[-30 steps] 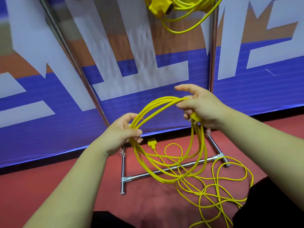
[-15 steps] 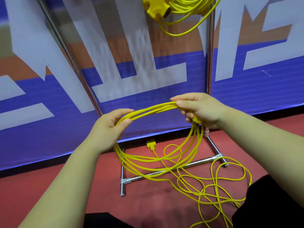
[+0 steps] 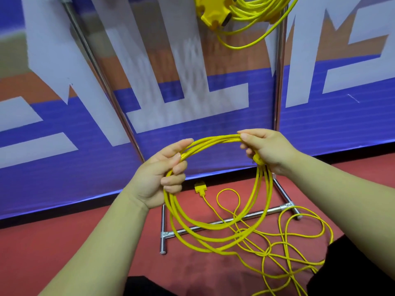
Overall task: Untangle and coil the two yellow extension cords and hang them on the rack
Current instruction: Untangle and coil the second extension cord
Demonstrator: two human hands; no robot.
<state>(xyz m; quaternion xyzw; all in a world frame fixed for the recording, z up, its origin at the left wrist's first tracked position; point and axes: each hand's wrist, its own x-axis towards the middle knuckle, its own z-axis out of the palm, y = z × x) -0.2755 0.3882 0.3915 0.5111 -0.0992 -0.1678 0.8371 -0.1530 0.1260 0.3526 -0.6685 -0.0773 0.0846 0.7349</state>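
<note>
- Holding a half-made coil (image 3: pixel 213 140) of yellow cord upright between them, both hands sit in front of a metal rack (image 3: pixel 279 82).
- The left hand (image 3: pixel 158 176) has its fingers curled round the coil's left side, with the thumb laid along the strands on top.
- The right hand (image 3: pixel 264 148) grips the coil's upper right, pinching the strands between thumb and bent fingers. A thicker yellow piece shows under its palm, but what it is cannot be told.
- The loops hang down from both hands and cross in front of the rack's bottom bar. Whether they touch the ground cannot be told.
- The loose cord (image 3: pixel 266 254) from the coil lies in tangled loops on the red floor (image 3: pixel 64 253), to the right and over the rack's foot.
- A yellow plug (image 3: pixel 199 186) lies on the floor beyond the coil, near the foot of the banner.
- The second cord (image 3: pixel 254 11) hangs coiled at the top of the rack beside the right post, with a yellow socket block (image 3: pixel 208 14) on its left.
- A blue, white and orange banner (image 3: pixel 64 157) stands behind the rack.
- Dark trousers (image 3: pixel 352 272) show at the bottom right.
</note>
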